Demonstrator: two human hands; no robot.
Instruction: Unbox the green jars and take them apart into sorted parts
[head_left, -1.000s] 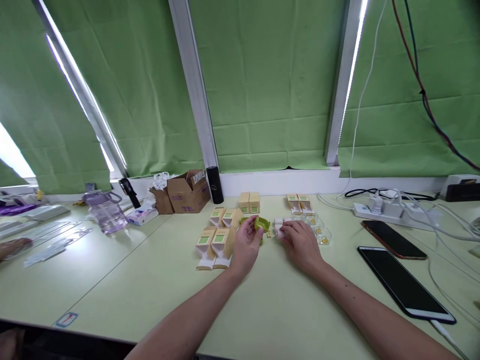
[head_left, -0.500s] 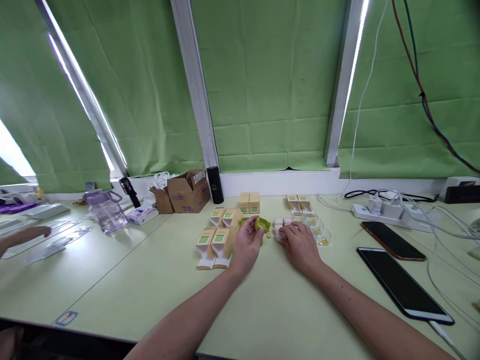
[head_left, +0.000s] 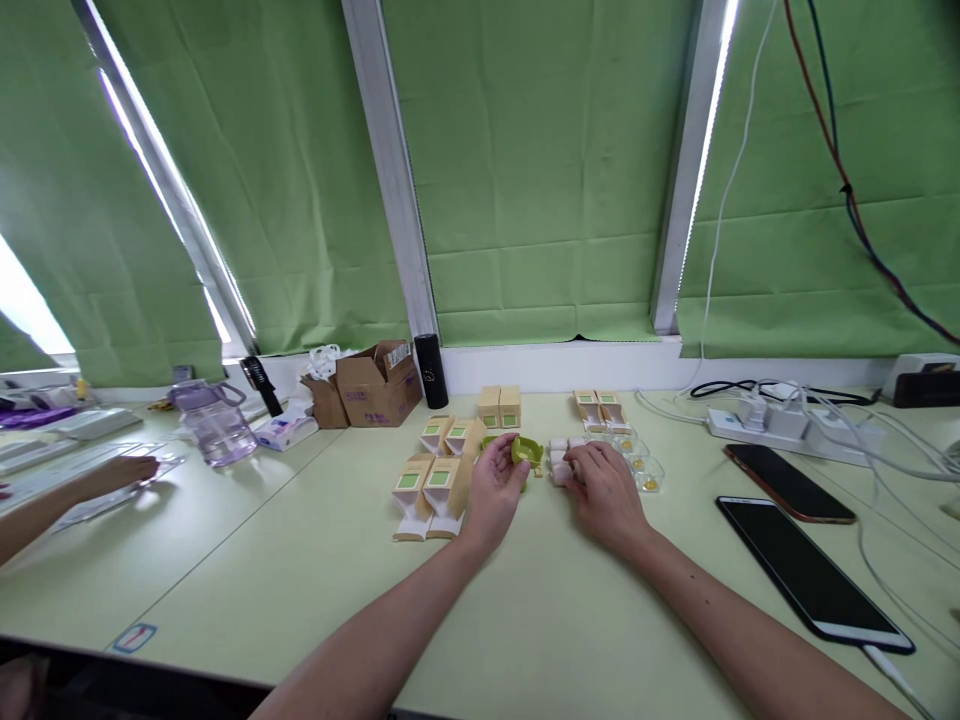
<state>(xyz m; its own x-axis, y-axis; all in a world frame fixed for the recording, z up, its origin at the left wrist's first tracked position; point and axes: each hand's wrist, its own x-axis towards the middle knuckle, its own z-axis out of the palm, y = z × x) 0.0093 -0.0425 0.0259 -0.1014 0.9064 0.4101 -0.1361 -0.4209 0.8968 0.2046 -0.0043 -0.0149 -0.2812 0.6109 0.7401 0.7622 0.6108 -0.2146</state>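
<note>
My left hand (head_left: 496, 482) is closed on a small green dish-like piece (head_left: 527, 451), held tilted above the table. More green shows behind and below that hand, partly hidden. My right hand (head_left: 602, 482) has its fingers bent down at a cluster of small white blocks (head_left: 559, 460); whether it grips one is hidden. Right behind it lies a clear plastic tray (head_left: 651, 474) with round cups, some with a yellow bit inside. Left of my left hand stand several small tan boxes (head_left: 444, 482) with green labels, their white-lined flaps open.
Two closed tan boxes (head_left: 499, 406) and two open ones (head_left: 600, 410) stand farther back. Two phones (head_left: 814, 570), a power strip (head_left: 795, 432) and cables lie right. At left are a cardboard box (head_left: 379, 388), black cylinder (head_left: 430, 371), water bottle (head_left: 214, 425) and another person's hand (head_left: 124, 475).
The other person's arm at the left has reached farther right over the clear plastic sheets. My right fingers have shifted slightly at the white blocks; my left hand keeps the green piece.
</note>
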